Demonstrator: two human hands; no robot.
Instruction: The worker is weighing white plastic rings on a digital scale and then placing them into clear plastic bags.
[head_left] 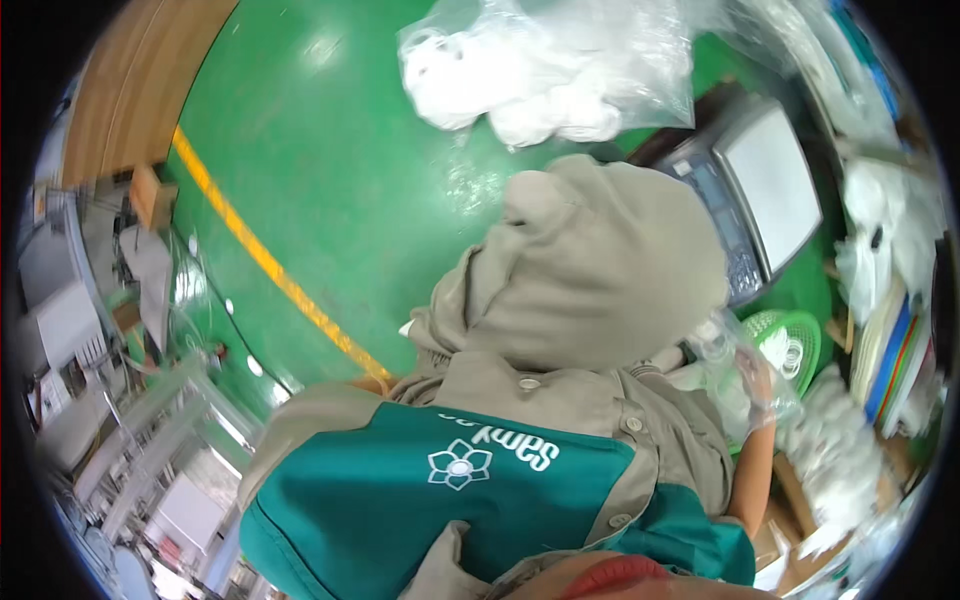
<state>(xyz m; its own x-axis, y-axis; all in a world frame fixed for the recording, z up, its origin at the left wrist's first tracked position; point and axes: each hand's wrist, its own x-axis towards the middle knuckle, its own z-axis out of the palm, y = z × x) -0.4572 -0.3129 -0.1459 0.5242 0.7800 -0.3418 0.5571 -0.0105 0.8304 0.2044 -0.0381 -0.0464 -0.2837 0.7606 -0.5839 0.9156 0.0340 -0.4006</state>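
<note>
My right hand (755, 378) is at my right side, beside my hip. Its fingers look closed on a clear plastic bag (722, 350), which hangs over and around them and blurs their outline. Close by stands a green mesh basket (813, 350) with white things in it. Beyond my knees a weighing scale (772, 190) with a pale platform and a dark display panel sits tilted in the view. My left hand does not show; the left sleeve ends out of sight behind my body.
Large clear bags (560, 70) of white pieces lie on the green floor ahead. More white bundles (835, 450) and stacked coloured sheets (890, 370) crowd the right. A yellow floor line (262, 258) runs at left, near cardboard boxes (130, 90) and a metal-framed machine (150, 440).
</note>
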